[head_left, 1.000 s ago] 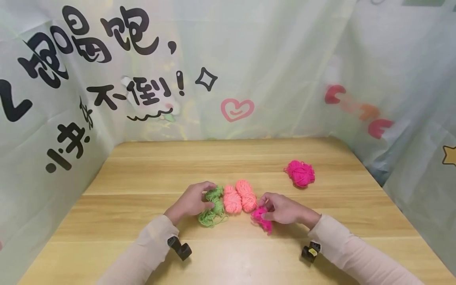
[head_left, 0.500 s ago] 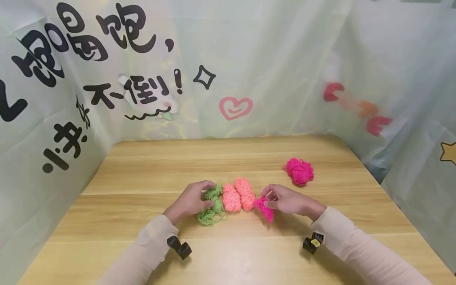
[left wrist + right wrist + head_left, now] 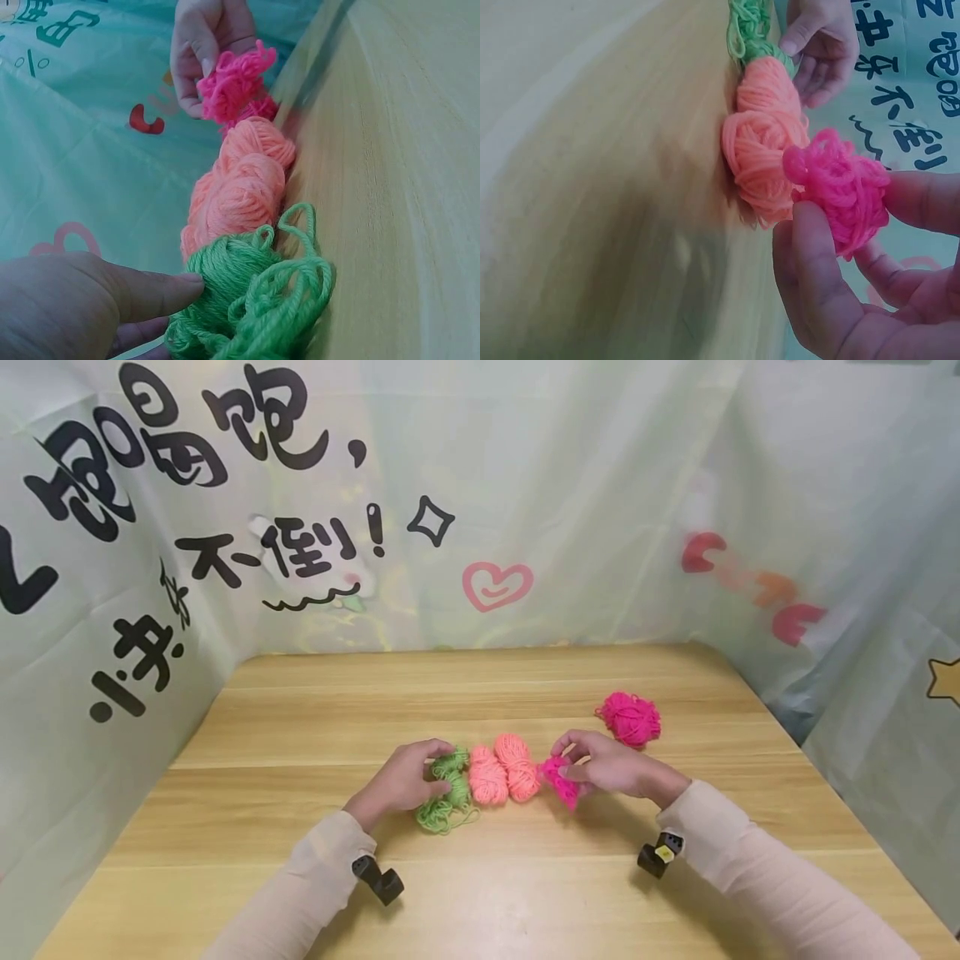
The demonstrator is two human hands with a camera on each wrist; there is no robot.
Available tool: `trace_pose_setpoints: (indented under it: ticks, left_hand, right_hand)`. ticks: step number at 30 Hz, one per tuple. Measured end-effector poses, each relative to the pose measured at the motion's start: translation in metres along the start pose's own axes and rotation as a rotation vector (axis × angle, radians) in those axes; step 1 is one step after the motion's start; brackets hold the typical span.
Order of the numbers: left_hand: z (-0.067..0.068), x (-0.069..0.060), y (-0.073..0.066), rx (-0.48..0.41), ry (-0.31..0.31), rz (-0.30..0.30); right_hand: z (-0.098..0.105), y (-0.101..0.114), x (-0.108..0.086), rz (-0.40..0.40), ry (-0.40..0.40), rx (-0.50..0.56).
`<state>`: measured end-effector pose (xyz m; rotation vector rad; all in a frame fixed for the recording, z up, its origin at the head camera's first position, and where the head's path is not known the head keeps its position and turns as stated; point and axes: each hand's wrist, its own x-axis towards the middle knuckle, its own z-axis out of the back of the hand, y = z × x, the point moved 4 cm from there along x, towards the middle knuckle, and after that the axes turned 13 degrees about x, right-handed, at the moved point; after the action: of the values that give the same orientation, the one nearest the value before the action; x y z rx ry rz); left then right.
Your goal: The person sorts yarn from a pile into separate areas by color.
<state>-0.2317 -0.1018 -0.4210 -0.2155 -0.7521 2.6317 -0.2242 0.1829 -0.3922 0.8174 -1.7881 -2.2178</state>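
The right hand [image 3: 609, 767] pinches the small pink yarn [image 3: 561, 783] between thumb and fingertips, just right of the peach skeins [image 3: 517, 768]. From the right wrist, the clump sits at the fingertips, with the palm bare behind it; whether its lower tip touches the table [image 3: 487, 893], I cannot tell.

The left hand [image 3: 405, 777] holds the green yarn [image 3: 456, 789] from its left side, thumb on the near bundle, forefinger bent over toward the far end; the other fingers are partly hidden. Loose green loops spill toward the person. The two peach skeins lie side by side between the hands, the left one close against the green.

Both forearms slant inward from the near corners in pale sleeves [image 3: 772, 860], and the hands face each other across the row. Under each wrist hangs a black camera [image 3: 660, 854]. A larger pink ball [image 3: 632, 720] lies beyond the right hand, near its knuckles.
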Motion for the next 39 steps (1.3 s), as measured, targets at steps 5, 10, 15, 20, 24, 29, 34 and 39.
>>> trace_pose_setpoints:
  ticks: [5, 10, 15, 20, 24, 29, 34, 39]
  left_hand:
    - [0.0, 0.0, 0.0, 0.002, -0.006, 0.002]
    - [0.0, -0.001, -0.001, 0.022, -0.004, -0.013]
    - [-0.001, -0.002, -0.001, 0.019, -0.004, -0.002]
    - [0.0, -0.001, -0.001, 0.013, -0.007, -0.006]
    - [-0.001, 0.0, 0.0, 0.008, -0.004, -0.006]
    - [-0.001, 0.0, 0.001, 0.003, -0.006, -0.005]
    - [0.0, -0.001, 0.0, -0.004, -0.001, -0.004]
    - [0.0, -0.002, -0.001, 0.001, 0.004, -0.012]
  right_hand:
    - [0.007, 0.003, 0.003, 0.012, -0.03, -0.042]
    - [0.014, 0.005, 0.005, 0.016, -0.061, -0.041]
    - [0.019, 0.008, 0.007, 0.018, -0.093, -0.029]
    - [0.025, 0.012, 0.008, 0.028, -0.124, -0.037]
    - [0.03, 0.014, 0.009, 0.021, -0.142, -0.043]
    - [0.035, 0.014, 0.013, 0.018, -0.161, -0.052]
    - [0.04, 0.013, 0.016, 0.019, -0.161, -0.04]
    - [0.044, 0.012, 0.019, 0.007, -0.187, -0.068]
